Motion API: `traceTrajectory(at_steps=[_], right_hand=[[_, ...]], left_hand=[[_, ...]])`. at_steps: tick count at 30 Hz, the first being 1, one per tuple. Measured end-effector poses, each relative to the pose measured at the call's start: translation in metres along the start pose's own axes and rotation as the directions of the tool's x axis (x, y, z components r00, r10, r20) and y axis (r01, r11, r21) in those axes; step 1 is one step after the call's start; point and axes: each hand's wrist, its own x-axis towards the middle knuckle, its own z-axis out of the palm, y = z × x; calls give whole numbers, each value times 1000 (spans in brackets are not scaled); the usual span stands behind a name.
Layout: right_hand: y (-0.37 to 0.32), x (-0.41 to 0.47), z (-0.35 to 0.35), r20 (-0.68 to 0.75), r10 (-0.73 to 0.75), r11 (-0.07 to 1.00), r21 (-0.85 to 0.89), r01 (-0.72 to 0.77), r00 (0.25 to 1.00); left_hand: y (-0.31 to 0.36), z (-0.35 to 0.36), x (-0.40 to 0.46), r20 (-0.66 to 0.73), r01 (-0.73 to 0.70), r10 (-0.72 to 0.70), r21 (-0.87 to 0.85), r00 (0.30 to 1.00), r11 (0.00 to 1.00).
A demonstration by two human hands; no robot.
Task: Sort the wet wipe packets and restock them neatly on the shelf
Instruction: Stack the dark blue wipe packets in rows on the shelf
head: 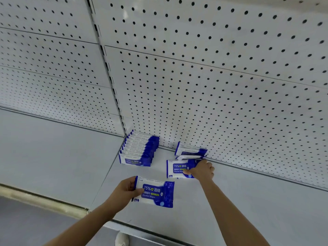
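Observation:
A neat row of several blue-and-white alcohol wipe packets [139, 150] stands on edge at the back left of the white shelf [248, 201]. A second, short row of packets [190, 150] leans against the back panel to its right. My right hand [201, 170] grips the front packet of that short row [177, 168] by its right end. My left hand [126, 189] holds another packet [157, 192] by its left end, label up, over the shelf's front half.
A white pegboard back panel [213, 77] rises behind the shelf. A slotted upright [108, 71] divides it from the neighbouring bay and its shelf [49, 153] on the left. The grey floor [26, 226] and a white shoe [121, 238] show below the shelf edge.

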Motion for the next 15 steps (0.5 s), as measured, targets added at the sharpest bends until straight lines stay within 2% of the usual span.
traceTrajectory(at_steps=[2, 4, 8, 13, 15], right_hand=[[6, 7, 0, 69, 14, 998, 53, -17, 997], [9, 13, 1, 120, -19, 983, 183, -4, 993], [6, 18, -4, 152, -112, 914, 403, 42, 982], [1, 29, -12, 240, -132, 745, 664, -63, 962], [5, 28, -12, 213, -182, 718, 696, -18, 960]], left_hand=[[-2, 0, 0, -14, 20, -20, -4, 1000, 1000], [-5, 2, -1, -20, 29, -29, 4, 999, 1000], [-7, 8, -3, -27, 40, -40, -1, 999, 999], [-8, 18, -5, -31, 58, -58, -15, 998, 998], [-7, 20, -6, -32, 65, -65, -16, 997, 998]])
